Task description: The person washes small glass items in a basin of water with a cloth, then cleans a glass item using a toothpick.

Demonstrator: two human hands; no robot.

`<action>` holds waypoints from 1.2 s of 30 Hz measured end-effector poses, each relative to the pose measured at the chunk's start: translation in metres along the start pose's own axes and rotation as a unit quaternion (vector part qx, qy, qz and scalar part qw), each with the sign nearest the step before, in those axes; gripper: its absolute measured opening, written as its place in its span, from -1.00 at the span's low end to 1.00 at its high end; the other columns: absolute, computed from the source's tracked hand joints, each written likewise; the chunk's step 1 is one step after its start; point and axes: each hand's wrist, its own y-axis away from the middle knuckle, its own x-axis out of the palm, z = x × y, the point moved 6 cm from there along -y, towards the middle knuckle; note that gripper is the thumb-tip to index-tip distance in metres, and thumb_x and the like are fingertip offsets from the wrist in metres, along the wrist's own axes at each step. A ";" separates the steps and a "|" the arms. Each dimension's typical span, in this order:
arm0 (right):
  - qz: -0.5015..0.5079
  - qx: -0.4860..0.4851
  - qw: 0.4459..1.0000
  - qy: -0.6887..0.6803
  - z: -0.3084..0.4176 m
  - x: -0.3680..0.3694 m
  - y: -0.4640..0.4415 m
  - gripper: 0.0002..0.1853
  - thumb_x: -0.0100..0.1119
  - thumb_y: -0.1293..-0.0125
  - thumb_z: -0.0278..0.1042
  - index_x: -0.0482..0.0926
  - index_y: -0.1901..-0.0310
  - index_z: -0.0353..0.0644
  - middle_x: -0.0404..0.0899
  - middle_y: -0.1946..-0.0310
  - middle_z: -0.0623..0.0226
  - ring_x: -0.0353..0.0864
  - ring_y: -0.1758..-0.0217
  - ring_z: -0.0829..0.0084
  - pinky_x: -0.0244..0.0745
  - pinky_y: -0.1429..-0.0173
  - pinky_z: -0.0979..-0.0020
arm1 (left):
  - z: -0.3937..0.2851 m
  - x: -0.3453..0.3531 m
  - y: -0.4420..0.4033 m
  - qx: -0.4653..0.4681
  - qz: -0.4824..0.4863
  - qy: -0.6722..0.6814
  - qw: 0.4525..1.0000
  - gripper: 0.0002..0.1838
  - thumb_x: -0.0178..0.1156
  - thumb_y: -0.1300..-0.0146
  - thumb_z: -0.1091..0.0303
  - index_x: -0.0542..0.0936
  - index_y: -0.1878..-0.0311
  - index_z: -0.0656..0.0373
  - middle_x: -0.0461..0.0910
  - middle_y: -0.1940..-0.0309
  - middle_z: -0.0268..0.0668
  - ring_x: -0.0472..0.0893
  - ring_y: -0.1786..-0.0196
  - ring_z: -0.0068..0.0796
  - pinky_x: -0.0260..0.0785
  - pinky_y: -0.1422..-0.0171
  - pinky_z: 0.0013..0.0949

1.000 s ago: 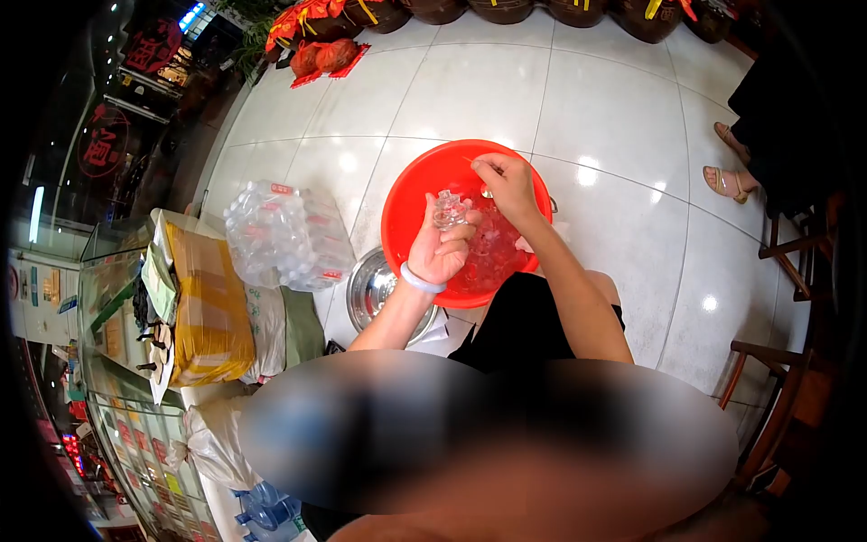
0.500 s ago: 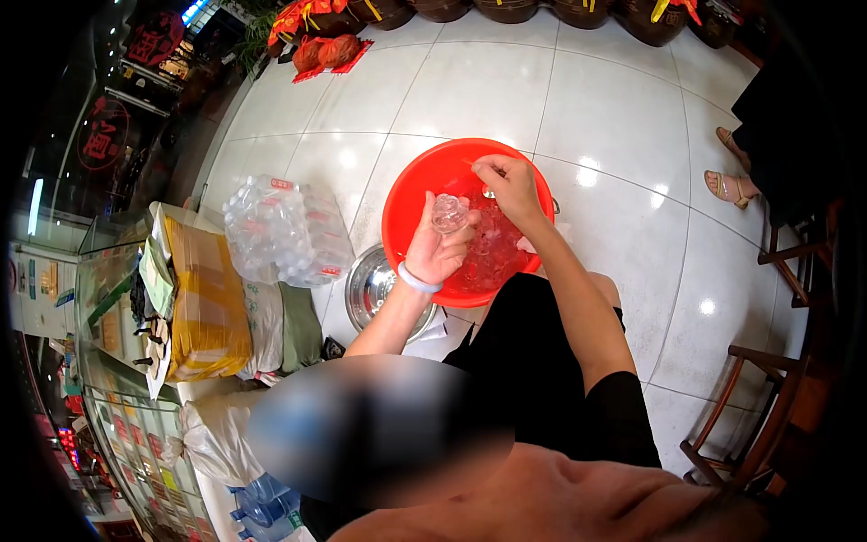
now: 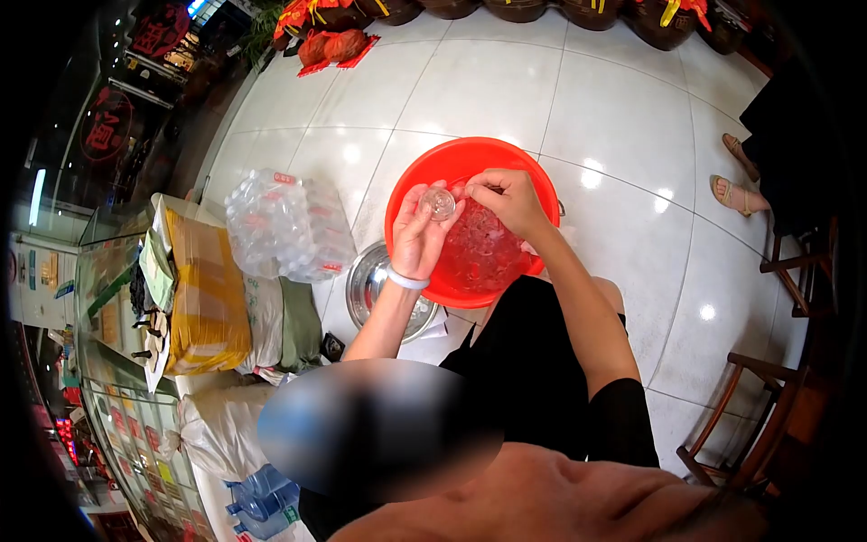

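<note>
A small clear glass cup (image 3: 440, 205) is in my left hand (image 3: 414, 244), its round opening turned up toward me. A white band circles my left wrist. My right hand (image 3: 513, 200) is closed in a pinch just right of the cup; what its fingertips hold is too small to make out. Both hands are above a large red basin (image 3: 433, 161) on the floor. Inside the basin lies a heap of clear, glassy pieces (image 3: 479, 248), apparently in water; single shapes are hard to separate. Partly under my left forearm stands a shiny steel bowl (image 3: 363, 287).
Shrink-wrapped plastic bottles (image 3: 284, 226) stand left of the basin, near a taped carton (image 3: 208, 298) and a glass display case (image 3: 113, 334). Dark jars (image 3: 515, 7) line the back. At right are wooden chairs (image 3: 736, 415) and another person's sandalled feet (image 3: 739, 194).
My left hand has turned the cup so its opening shows, shifting it slightly left. My right hand has come down a little and nearer to the cup.
</note>
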 end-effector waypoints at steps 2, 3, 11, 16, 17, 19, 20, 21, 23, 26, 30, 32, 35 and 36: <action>-0.003 -0.021 1.000 -0.010 0.001 0.002 0.000 -0.88 0.07 -0.03 -0.50 0.56 0.48 -0.35 0.53 0.65 0.37 0.41 0.59 0.70 0.29 0.50 0.60 | -0.001 -0.001 -0.001 0.010 -0.013 -0.002 1.000 -0.67 0.07 -0.16 0.46 0.37 -0.02 0.09 0.33 -0.07 -0.14 0.29 -0.18 -0.04 0.08 -0.30 0.01; -0.001 -0.026 1.000 -0.008 -0.001 0.003 0.001 -0.89 0.06 -0.01 -0.50 0.56 0.50 -0.35 0.51 0.67 0.37 0.40 0.60 0.70 0.28 0.51 0.60 | -0.002 -0.001 -0.001 0.020 -0.024 -0.004 1.000 -0.66 0.11 -0.13 0.48 0.36 -0.01 0.11 0.35 -0.05 -0.15 0.31 -0.17 -0.06 0.10 -0.29 0.02; 0.020 -0.023 0.998 0.056 -0.006 0.008 0.002 -0.91 0.07 0.07 -0.47 0.53 0.55 -0.30 0.47 0.69 0.26 0.41 0.66 0.53 0.29 0.53 0.51 | -0.004 0.005 0.002 0.069 -0.050 -0.106 0.991 -0.58 0.09 -0.07 0.64 0.32 -0.03 0.23 0.33 -0.04 -0.18 0.27 -0.21 -0.13 0.16 -0.26 -0.15; 0.015 -0.050 0.994 0.091 -0.003 0.009 0.004 -0.92 0.07 -0.02 -0.53 0.55 0.49 -0.35 0.46 0.69 0.37 0.35 0.66 0.67 0.23 0.57 0.57 | -0.009 0.013 0.007 0.129 -0.055 -0.247 0.959 -0.57 0.08 -0.03 0.68 0.32 -0.03 0.26 0.31 -0.06 -0.15 0.27 -0.20 -0.16 0.14 -0.27 -0.20; 0.016 -0.050 0.994 0.091 -0.002 0.009 0.004 -0.92 0.07 -0.02 -0.53 0.55 0.49 -0.35 0.46 0.69 0.37 0.35 0.66 0.67 0.23 0.57 0.57 | -0.014 0.018 0.008 0.165 -0.027 -0.303 0.938 -0.56 0.08 -0.02 0.69 0.32 -0.02 0.25 0.31 -0.06 -0.14 0.29 -0.19 -0.18 0.14 -0.27 -0.20; 0.018 -0.018 0.997 0.079 -0.005 0.010 0.004 -0.89 0.09 0.02 -0.43 0.55 0.51 -0.29 0.49 0.65 0.22 0.45 0.63 0.43 0.32 0.51 0.45 | -0.017 0.023 0.009 0.200 0.000 -0.357 0.912 -0.55 0.09 -0.01 0.70 0.32 -0.02 0.25 0.31 -0.06 -0.13 0.30 -0.18 -0.20 0.15 -0.26 -0.20; 0.019 -0.019 0.997 0.078 -0.005 0.011 0.004 -0.89 0.09 0.02 -0.43 0.55 0.51 -0.29 0.49 0.65 0.22 0.45 0.63 0.43 0.32 0.51 0.45 | -0.017 0.025 0.010 0.209 0.008 -0.366 0.907 -0.54 0.10 0.01 0.71 0.32 -0.02 0.25 0.30 -0.06 -0.12 0.30 -0.18 -0.21 0.17 -0.25 -0.21; 0.007 -0.025 0.997 0.069 -0.005 0.010 0.004 -0.89 0.09 0.01 -0.45 0.55 0.51 -0.30 0.50 0.65 0.23 0.46 0.63 0.45 0.33 0.50 0.47 | -0.018 0.027 0.011 0.217 0.016 -0.375 0.901 -0.52 0.12 0.03 0.73 0.31 -0.01 0.25 0.30 -0.06 -0.11 0.30 -0.17 -0.23 0.18 -0.24 -0.22; -0.005 -0.030 0.998 0.060 -0.004 0.009 0.004 -0.90 0.10 0.00 -0.46 0.55 0.50 -0.31 0.51 0.64 0.23 0.46 0.62 0.48 0.33 0.49 0.48 | -0.017 0.024 0.011 0.221 0.019 -0.375 0.900 -0.50 0.12 0.05 0.74 0.30 -0.02 0.26 0.29 -0.06 -0.10 0.30 -0.18 -0.23 0.20 -0.23 -0.23; -0.007 -0.040 0.999 0.035 -0.002 0.008 0.004 -0.91 0.10 -0.01 -0.50 0.55 0.49 -0.33 0.52 0.63 0.25 0.46 0.59 0.54 0.33 0.48 0.52 | -0.016 0.021 0.012 0.220 0.014 -0.372 0.902 -0.47 0.13 0.07 0.76 0.27 -0.03 0.28 0.28 -0.06 -0.08 0.30 -0.18 -0.24 0.23 -0.22 -0.24; 0.031 0.002 0.999 -0.017 -0.006 0.009 0.003 -0.91 0.11 -0.04 -0.50 0.56 0.45 -0.34 0.53 0.58 0.35 0.44 0.52 0.62 0.32 0.41 0.56 | -0.018 0.023 0.013 0.216 -0.007 -0.387 0.896 -0.45 0.14 0.07 0.76 0.24 -0.05 0.30 0.28 -0.06 -0.06 0.30 -0.18 -0.24 0.28 -0.19 -0.27; 0.053 0.030 0.998 -0.032 -0.007 0.010 0.002 -0.91 0.11 -0.07 -0.50 0.57 0.42 -0.34 0.53 0.54 0.41 0.43 0.46 0.67 0.32 0.36 0.58 | -0.020 0.025 0.013 0.225 -0.001 -0.395 0.891 -0.43 0.15 0.08 0.77 0.24 -0.06 0.31 0.28 -0.07 -0.05 0.31 -0.17 -0.26 0.29 -0.18 -0.28; 0.066 0.051 0.995 -0.052 -0.008 0.009 0.002 -0.90 0.10 -0.08 -0.50 0.58 0.41 -0.34 0.54 0.53 0.42 0.44 0.45 0.66 0.33 0.34 0.58 | -0.021 0.025 0.015 0.228 -0.004 -0.393 0.891 -0.43 0.15 0.07 0.76 0.23 -0.06 0.32 0.30 -0.05 -0.05 0.36 -0.12 -0.27 0.33 -0.13 -0.30; 0.069 0.041 0.996 -0.036 -0.009 0.008 0.001 -0.89 0.10 -0.08 -0.49 0.58 0.41 -0.34 0.54 0.53 0.42 0.44 0.45 0.66 0.33 0.34 0.59 | -0.022 0.024 0.015 0.223 -0.013 -0.383 0.896 -0.45 0.14 0.06 0.76 0.24 -0.05 0.34 0.33 -0.02 -0.05 0.40 -0.08 -0.27 0.36 -0.10 -0.30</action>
